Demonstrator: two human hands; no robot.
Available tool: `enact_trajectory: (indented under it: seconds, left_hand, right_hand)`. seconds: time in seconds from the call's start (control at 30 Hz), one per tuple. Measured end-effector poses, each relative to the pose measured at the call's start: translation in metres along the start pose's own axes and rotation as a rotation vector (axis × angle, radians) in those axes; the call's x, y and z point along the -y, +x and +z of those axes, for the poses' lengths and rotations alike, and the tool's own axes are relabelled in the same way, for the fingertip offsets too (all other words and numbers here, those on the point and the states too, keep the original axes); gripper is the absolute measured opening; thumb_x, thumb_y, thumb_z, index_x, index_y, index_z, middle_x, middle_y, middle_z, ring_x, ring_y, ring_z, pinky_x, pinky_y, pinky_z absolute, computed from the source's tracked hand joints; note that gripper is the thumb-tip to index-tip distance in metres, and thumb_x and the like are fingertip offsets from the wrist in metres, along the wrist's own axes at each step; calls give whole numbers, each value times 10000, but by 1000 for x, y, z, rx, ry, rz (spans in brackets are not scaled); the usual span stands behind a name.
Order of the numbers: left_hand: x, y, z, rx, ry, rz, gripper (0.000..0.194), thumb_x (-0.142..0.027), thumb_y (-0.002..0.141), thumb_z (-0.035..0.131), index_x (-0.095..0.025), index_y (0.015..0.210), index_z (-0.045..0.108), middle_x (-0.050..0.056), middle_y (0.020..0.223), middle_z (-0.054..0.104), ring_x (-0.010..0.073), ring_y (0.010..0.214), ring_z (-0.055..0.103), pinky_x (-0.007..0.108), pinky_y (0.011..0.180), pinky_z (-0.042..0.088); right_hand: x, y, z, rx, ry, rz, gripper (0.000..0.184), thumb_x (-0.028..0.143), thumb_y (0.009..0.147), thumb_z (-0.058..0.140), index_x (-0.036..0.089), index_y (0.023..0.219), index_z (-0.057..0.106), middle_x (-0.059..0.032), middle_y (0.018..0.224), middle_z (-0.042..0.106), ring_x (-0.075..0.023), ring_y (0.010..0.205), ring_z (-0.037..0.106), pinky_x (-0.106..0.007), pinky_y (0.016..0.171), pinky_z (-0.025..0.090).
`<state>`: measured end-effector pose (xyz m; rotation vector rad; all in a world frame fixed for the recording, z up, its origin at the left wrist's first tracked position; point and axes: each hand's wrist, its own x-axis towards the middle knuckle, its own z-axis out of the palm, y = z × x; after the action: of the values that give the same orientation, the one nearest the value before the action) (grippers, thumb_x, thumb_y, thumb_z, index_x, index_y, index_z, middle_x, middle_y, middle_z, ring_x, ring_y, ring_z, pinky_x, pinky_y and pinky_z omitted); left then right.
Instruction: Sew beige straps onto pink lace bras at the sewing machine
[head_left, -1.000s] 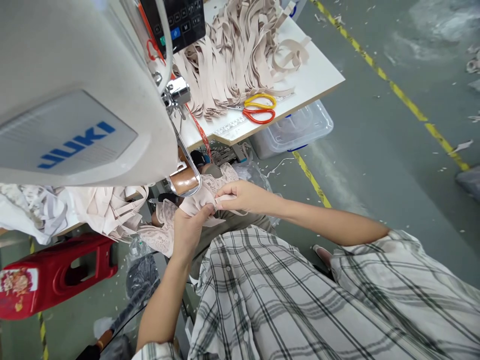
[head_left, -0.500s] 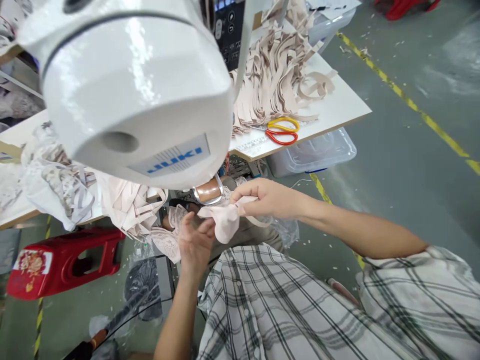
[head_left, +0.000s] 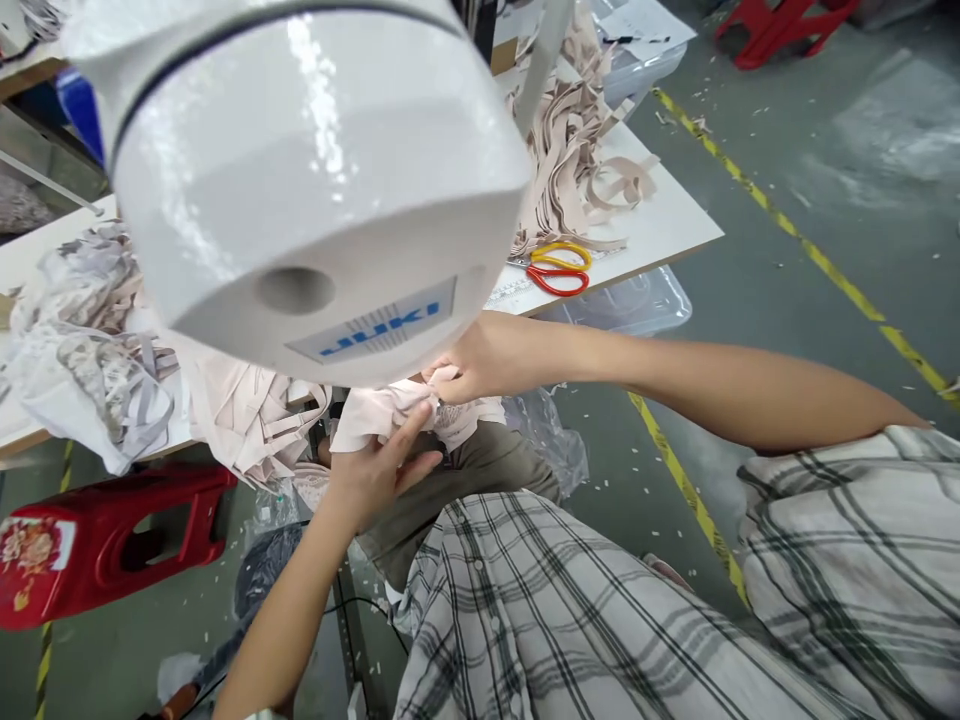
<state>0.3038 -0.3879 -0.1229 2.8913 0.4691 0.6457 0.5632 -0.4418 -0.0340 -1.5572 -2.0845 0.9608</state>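
Under the front of the white sewing machine head [head_left: 322, 200], a pale pink fabric piece [head_left: 367, 415] is bunched between my two hands. My right hand [head_left: 487, 355] pinches its right part, thumb and fingers pressed together. At the left part, my left hand [head_left: 371, 475] has its index finger over the cloth and its thumb held apart; its other fingers are partly covered by the fabric. Pale lace [head_left: 461, 425] hangs below my right hand, over my lap. The machine head hides the needle area.
Pale pink strapped pieces [head_left: 251, 410] and white lace pieces [head_left: 105, 370] lie on the table to the left. Scissors with yellow and red handles [head_left: 559, 270] rest on the right beside beige strips [head_left: 562, 160]. A red stool [head_left: 172, 520] stands lower left; a clear plastic bin [head_left: 645, 305] sits below the table.
Both hands have come together under the machine head, the right moving left and up. The fabric now spreads leftward across my left hand. The view has shifted slightly.
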Motion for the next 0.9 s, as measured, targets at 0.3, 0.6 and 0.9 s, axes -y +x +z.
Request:
enact_trajectory:
  seconds: [0.3, 0.6, 0.9]
  left_hand:
    - [13, 15, 3, 203, 28, -81, 468, -473, 825, 708, -312, 1264, 703, 48, 657, 669, 188, 646, 637, 221, 582, 460]
    - [-28, 22, -10, 146, 60, -170, 506, -402, 893, 625, -265, 1380, 601, 25, 677, 672, 125, 481, 506, 230, 471, 326]
    - [-43, 28, -9, 133, 84, -226, 507, -341, 901, 612, -239, 1398, 587, 15, 598, 609, 140, 480, 485, 240, 487, 331]
  right_hand:
    - [4, -2, -1, -25, -78, 88, 190, 195, 799, 589, 183, 611, 578, -4, 561, 518, -116, 556, 417, -295, 557, 315]
    - [-29, -21, 42, -565, -111, -224, 173, 243, 940, 542, 214, 954, 711, -78, 1104, 660, -218, 1083, 565, -387, 943, 435]
    - [-27, -19, 35, -499, 84, -137, 113, 214, 893, 643, 213, 890, 756, -36, 966, 705, -177, 970, 618, -338, 903, 476]
